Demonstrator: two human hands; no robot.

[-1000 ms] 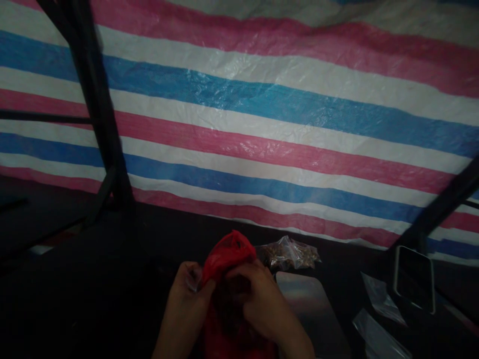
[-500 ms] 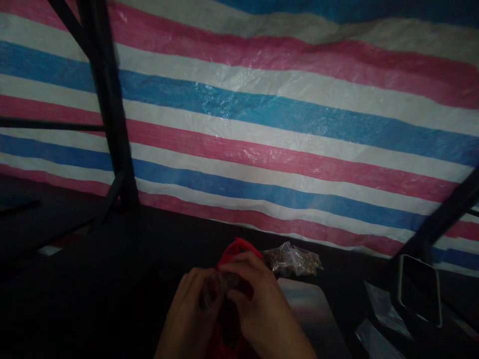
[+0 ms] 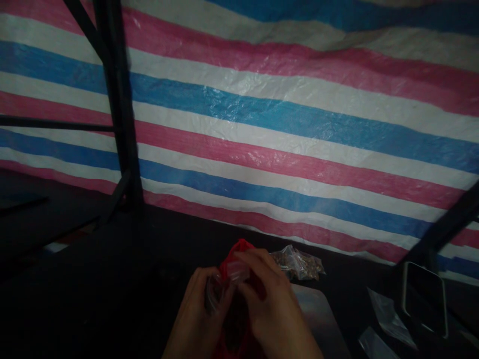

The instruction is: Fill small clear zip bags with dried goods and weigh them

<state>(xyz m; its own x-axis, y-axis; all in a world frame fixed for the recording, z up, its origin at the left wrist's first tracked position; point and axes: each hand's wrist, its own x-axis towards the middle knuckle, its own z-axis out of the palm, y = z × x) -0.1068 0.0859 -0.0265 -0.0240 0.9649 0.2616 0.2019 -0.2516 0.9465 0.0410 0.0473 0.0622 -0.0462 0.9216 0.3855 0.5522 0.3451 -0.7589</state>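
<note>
A dark tabletop [image 3: 112, 279] fills the lower frame; a filled clear bag [image 3: 299, 263], empty clear bags [image 3: 389, 315] and a metal plate [image 3: 322, 319] lie lower right.

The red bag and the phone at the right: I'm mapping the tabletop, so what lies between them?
In the head view, between the red bag and the phone lie a grey metal plate and empty clear bags; a filled clear bag sits just behind.

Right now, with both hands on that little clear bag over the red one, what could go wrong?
1. The left hand and right hand pinch the clear bag above the red bag; contents might spill.
2. Dim light hides the dark table, so dropped pieces could be lost.
</note>
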